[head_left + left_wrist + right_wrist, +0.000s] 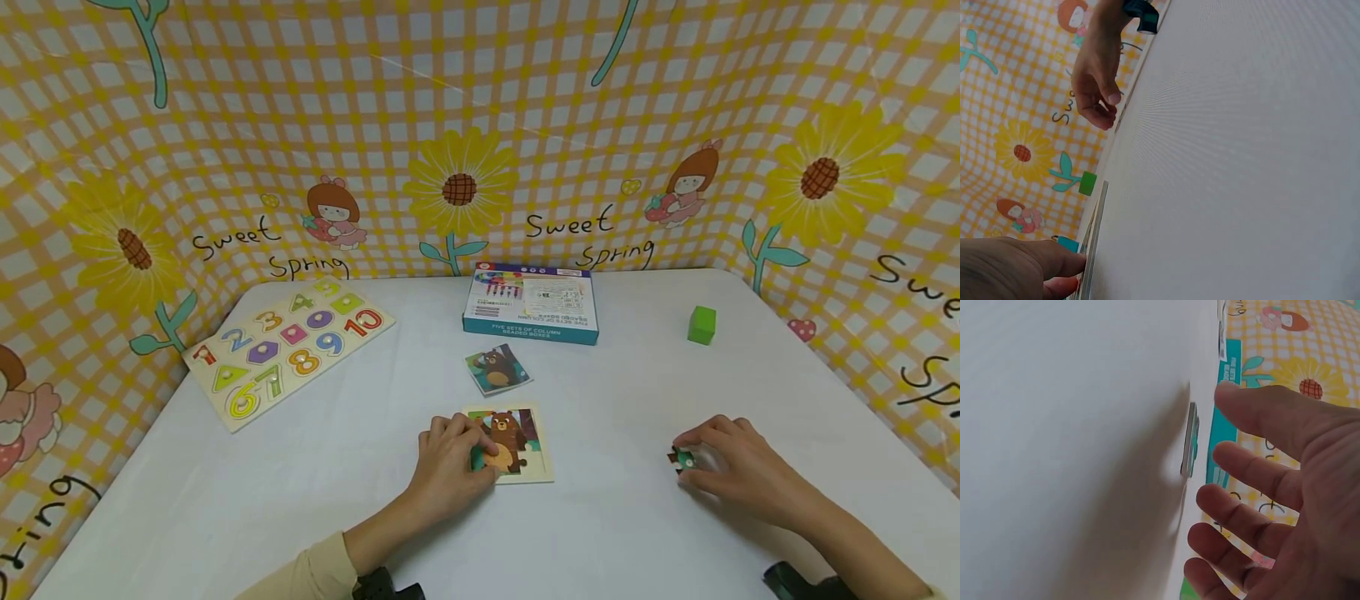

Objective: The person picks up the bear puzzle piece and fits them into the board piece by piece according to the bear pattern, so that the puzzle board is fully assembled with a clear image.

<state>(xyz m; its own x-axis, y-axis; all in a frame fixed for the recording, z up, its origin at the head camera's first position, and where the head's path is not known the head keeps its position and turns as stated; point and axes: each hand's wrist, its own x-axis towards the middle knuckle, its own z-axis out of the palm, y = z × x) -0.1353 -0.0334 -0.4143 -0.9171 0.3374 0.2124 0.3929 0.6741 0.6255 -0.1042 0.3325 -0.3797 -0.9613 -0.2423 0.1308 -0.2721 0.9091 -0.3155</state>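
Observation:
My left hand [448,462] rests on the left side of a wooden bear jigsaw puzzle [528,446], its index fingertip and thumb apart on the surface. Part of the picture is hidden under this hand. The left wrist view shows the board [1099,219] edge-on, with the left fingers [1063,259] against it. To the right, my right hand [742,471] is spread around a small green-and-brown puzzle piece [682,459] on the table. In the right wrist view, a gap separates that piece [1190,440] from the fingers [1254,465].
Behind the puzzle lies a square bear picture [498,369]. Farther back is a flat boxed set [531,312]. A number-and-shape peg board [288,354] lies at back left, and a green block [702,325] stands at back right. Patterned cloth [390,100] walls the table's far side.

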